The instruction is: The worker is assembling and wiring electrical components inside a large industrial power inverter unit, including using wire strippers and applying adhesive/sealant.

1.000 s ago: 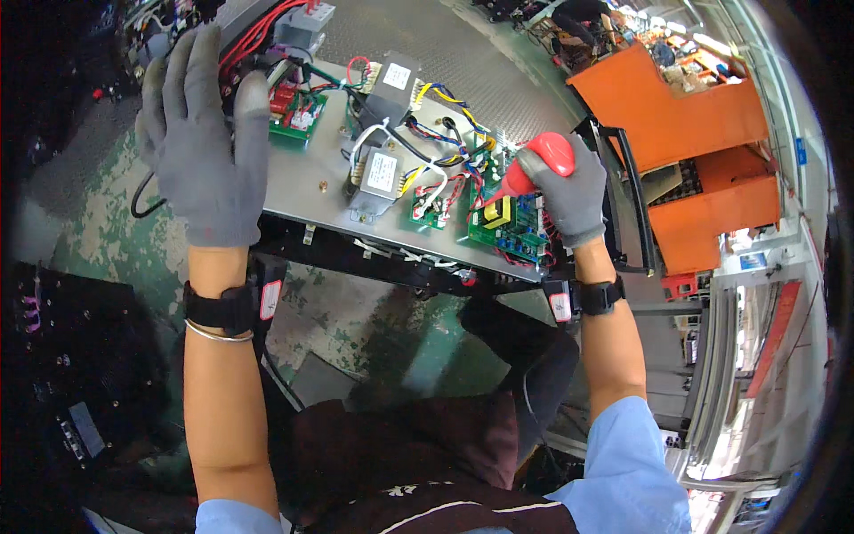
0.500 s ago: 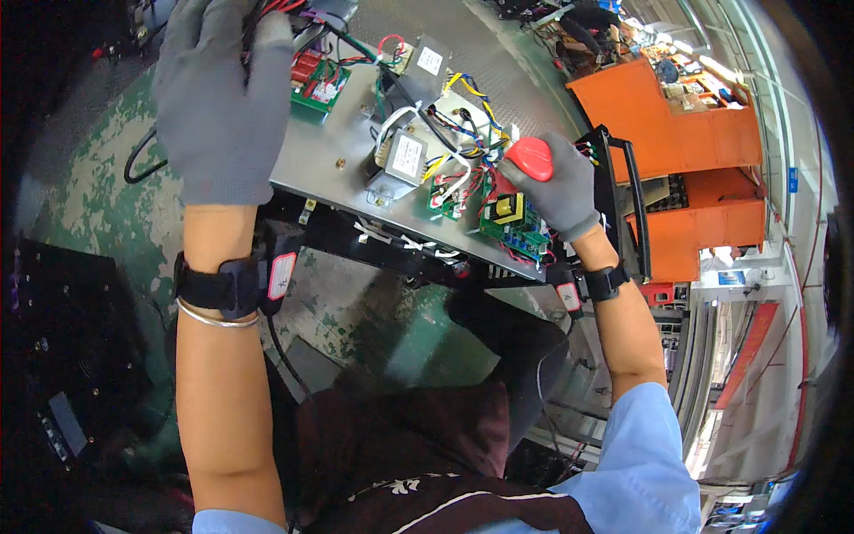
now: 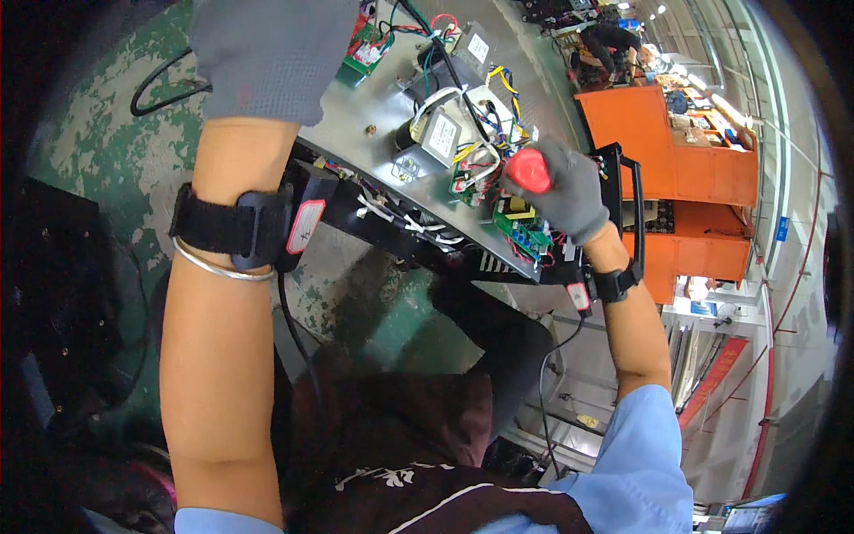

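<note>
Grey gloves cover both of my hands. My right hand [image 3: 571,194] is closed round the red bulbous handle of a screwdriver [image 3: 530,169]; its shaft is hidden beneath the hand. It is above the right end of a metal chassis plate [image 3: 347,116], beside a green circuit board [image 3: 523,237] with a yellow-wrapped coil. My left hand [image 3: 271,62] is over the plate's left end, its fingers cut off by the top edge. Between the hands are a near transformer [image 3: 429,142], a farther transformer [image 3: 473,46], another green board [image 3: 363,60] and bundled coloured wires [image 3: 485,116].
A black bar handle [image 3: 638,205] rises at the chassis's right end. White-tied cables [image 3: 400,214] run along its near side. A black cable loop [image 3: 138,93] is at the left. Orange bins [image 3: 623,133] stand at the right, with another person [image 3: 609,44] beyond.
The view has shifted, and the chassis appears farther right. My left hand has gone up, its fingers now out of frame. My right hand still grips the screwdriver near the same board.
</note>
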Available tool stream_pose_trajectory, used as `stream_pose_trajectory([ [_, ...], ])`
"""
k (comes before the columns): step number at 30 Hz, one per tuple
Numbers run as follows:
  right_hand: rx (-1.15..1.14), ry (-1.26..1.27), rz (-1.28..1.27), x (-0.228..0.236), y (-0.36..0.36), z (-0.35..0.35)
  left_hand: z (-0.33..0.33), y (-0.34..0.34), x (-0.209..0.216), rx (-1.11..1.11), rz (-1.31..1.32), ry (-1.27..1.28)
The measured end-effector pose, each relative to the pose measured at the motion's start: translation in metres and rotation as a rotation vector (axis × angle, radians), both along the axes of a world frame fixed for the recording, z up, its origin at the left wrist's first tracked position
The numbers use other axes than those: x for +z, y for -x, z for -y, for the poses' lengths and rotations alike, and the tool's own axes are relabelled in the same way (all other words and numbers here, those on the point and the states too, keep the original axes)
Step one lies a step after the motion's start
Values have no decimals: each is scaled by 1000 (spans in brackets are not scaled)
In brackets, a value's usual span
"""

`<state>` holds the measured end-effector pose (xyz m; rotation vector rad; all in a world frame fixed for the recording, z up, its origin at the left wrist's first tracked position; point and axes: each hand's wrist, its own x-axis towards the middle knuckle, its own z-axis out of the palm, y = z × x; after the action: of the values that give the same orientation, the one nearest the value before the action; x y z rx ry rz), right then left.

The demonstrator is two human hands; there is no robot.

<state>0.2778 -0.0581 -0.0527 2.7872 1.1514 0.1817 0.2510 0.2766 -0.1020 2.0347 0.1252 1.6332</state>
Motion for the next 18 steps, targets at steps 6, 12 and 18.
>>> stream_pose_trajectory([
  [6,-168,23,-139,22,-26,-15,-1,-2,-1,-15,61,-2],
  [12,-354,-296,6,49,-26,4,1,-6,-3,-26,83,67],
  [18,-253,-220,93,17,-14,5,3,-8,-2,72,37,64],
])
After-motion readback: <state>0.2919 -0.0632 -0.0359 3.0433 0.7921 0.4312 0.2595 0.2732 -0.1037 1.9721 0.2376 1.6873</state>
